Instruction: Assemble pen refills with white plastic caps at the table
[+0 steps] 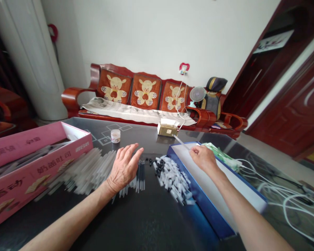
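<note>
One slim translucent tube (181,142) sits pinched in the right hand (203,158) above a blue box (210,209); the left hand (124,168), spread and seemingly empty, could scatter loose dark rods (141,176) by brushing sideways.

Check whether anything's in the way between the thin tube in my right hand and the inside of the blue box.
Possibly the far rim of the blue box: in this view the thin tube, held in your right hand, crosses it and sticks out beyond. Nothing else visible stands between tube and box.
</note>
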Motion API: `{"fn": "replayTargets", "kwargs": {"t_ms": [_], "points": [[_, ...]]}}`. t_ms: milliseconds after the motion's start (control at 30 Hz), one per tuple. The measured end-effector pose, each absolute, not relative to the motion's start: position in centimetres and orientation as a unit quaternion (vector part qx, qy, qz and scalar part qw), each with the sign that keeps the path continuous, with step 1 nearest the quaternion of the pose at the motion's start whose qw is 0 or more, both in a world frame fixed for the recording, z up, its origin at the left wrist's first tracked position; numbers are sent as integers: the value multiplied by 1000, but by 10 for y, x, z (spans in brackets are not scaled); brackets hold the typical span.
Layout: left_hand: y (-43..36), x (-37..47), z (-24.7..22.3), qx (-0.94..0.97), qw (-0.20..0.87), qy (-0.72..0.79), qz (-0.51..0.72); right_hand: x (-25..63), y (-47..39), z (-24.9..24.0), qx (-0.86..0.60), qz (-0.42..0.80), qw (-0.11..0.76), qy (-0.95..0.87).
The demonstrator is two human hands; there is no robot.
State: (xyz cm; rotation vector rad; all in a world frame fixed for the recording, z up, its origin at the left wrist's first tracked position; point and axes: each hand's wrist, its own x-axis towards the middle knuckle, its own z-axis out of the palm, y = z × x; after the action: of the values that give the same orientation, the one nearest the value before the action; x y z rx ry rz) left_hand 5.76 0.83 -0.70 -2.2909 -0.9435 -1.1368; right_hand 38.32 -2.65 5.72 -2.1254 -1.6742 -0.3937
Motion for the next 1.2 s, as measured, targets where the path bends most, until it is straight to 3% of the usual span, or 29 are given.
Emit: {"fn": "replayTargets", "kwargs": {"t_ms": [133,267,667,767,933,1100,1200], "points": [[15,55,-16,-823,177,-370,-393,419,-23,33,-849,14,84,-521],[20,52,-19,-815,153,-388,-402,414,-16,18,-843,71,51,-531],[31,48,-22,-749,111,-470,-454,392,-10,28,-813,72,1,-578],[33,44,-16,-730,84,-501,-457,376,-14,43,-806,7,55,-589],[42,18,17,-704,30,-612,-358,305,-23,45,-682,-25,286,-673],[50,-10,42,-723,-35,-674,-150,232,-23,1,-593,38,340,-729],[51,-15,44,-733,-44,-674,-81,216,-19,-29,-583,21,418,-697]]}}
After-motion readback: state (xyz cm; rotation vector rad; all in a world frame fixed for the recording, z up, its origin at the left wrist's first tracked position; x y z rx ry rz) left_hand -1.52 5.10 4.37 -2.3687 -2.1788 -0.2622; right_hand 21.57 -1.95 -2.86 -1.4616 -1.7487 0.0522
